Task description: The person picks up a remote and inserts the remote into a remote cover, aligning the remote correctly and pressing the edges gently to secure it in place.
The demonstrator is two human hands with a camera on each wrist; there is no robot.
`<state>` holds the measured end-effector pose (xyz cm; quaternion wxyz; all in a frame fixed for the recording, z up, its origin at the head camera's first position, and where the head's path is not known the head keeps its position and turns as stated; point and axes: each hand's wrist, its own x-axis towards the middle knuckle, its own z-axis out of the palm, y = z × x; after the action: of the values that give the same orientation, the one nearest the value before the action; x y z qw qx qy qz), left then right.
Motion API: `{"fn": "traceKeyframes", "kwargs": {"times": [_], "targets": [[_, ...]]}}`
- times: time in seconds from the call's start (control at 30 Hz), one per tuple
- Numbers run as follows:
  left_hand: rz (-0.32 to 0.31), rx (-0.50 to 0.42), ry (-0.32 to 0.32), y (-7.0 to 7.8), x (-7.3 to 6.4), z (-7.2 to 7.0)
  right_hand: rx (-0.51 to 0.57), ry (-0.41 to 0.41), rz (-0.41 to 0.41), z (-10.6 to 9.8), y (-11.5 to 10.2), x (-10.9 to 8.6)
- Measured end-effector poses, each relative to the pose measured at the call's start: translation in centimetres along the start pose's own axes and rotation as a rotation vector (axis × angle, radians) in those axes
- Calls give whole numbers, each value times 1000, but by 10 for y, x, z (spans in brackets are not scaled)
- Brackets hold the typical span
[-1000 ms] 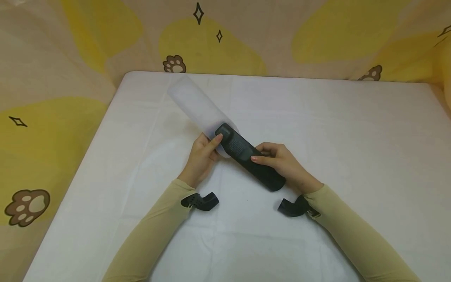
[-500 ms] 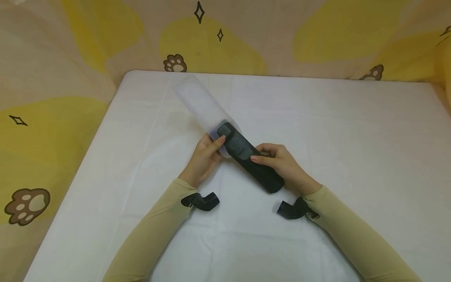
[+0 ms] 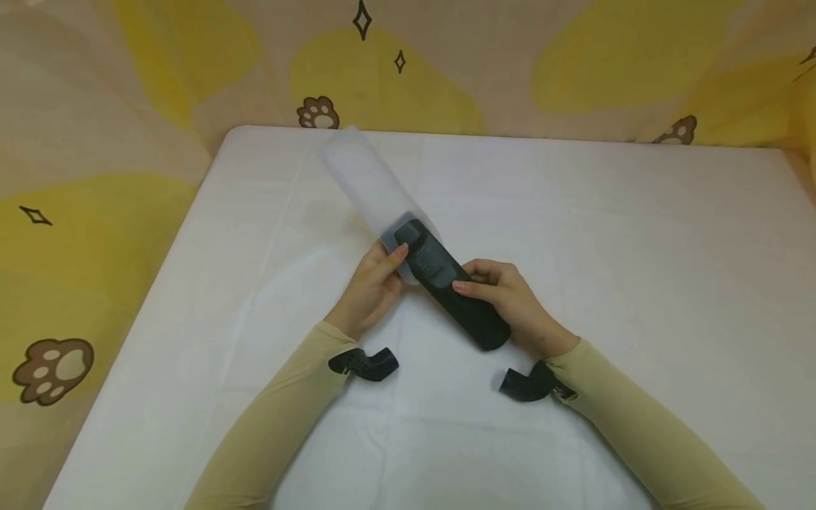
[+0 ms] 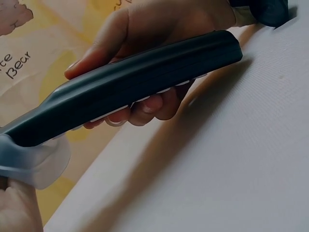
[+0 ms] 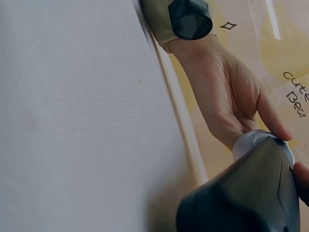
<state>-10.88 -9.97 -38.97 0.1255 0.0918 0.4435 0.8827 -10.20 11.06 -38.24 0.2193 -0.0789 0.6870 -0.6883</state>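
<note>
A black remote control (image 3: 455, 287) is held above the table, its back with small print facing up and slanting from upper left to lower right. My right hand (image 3: 510, 301) grips it about its middle, thumb on top and fingers beneath, as the left wrist view shows. A translucent soft sleeve-like cover (image 3: 376, 177) stretches up and left from the remote's far end, which lies over the cover's near end. My left hand (image 3: 370, 287) pinches the cover there, its thumb tip at the remote's end. Whether the remote's tip sits inside the cover cannot be told.
A white cloth covers the table (image 3: 637, 269). Behind and to the left hangs a yellow patterned curtain (image 3: 408, 78). Black wrist cameras (image 3: 363, 365) stick out inward from both sleeves, below the hands.
The cover's far end has swung slightly to the right. The remote's near end has shifted a little left and toward me. Both hands keep their holds.
</note>
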Motion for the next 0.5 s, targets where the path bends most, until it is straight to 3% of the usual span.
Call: {"fn": "traceKeyframes", "kwargs": {"times": [0.5], "targets": [[-17, 6, -4, 1, 0, 6, 61, 11, -6, 4, 0, 0]]}}
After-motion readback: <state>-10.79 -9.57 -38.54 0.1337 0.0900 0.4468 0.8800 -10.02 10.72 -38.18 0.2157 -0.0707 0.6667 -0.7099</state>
